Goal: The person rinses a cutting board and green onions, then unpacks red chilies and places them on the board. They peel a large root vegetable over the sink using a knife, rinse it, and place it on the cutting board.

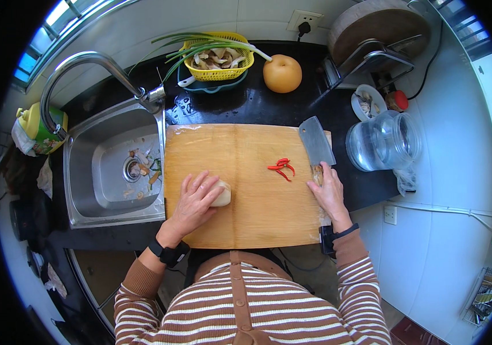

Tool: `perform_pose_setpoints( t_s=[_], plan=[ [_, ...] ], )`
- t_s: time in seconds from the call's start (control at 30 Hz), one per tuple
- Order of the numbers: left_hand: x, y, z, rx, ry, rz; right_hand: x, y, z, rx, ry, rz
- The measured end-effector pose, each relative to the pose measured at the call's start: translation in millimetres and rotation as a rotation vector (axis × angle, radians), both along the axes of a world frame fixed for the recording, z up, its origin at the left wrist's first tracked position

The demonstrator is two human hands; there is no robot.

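Observation:
A wooden cutting board (254,215) lies before me. My left hand (198,198) rests over a pale peeled vegetable (223,195) at the board's left, its fingers across the top and covering much of it. At the right edge, my right hand (329,189) is at the handle of a cleaver (317,141), thumb on one side and fingers on the other; whether the grip is tight cannot be told. The broad blade points away from me, flat near the board's far right corner. Several small red chilies (284,167) lie between the hands, nearer the right.
A steel sink (108,185) with peelings and a curved faucet (95,58) is at left. Behind the board are a yellow basket (220,76) with scallions and a round brown fruit (282,73). A clear jar (380,142) and small bowl (358,105) stand right.

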State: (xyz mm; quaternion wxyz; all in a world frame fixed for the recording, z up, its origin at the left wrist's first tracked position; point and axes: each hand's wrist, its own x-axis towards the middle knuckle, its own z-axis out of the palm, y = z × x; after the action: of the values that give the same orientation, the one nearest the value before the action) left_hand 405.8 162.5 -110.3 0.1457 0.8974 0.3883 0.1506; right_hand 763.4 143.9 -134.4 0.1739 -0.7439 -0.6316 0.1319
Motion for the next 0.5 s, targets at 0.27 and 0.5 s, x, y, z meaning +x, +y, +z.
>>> perform_pose_setpoints(
  t_s=[0.27, 0.5],
  plan=[
    [-24.4, -32.7, -8.0, -0.006, -0.356, 0.256, -26.5, -6.4, 47.8, 0.157, 0.346, 0.178],
    [-17.7, -34.1, -31.0, -0.095, -0.613, 0.386, -121.5, -29.1, 100.9, -0.425, 0.486, 0.509]
  ],
)
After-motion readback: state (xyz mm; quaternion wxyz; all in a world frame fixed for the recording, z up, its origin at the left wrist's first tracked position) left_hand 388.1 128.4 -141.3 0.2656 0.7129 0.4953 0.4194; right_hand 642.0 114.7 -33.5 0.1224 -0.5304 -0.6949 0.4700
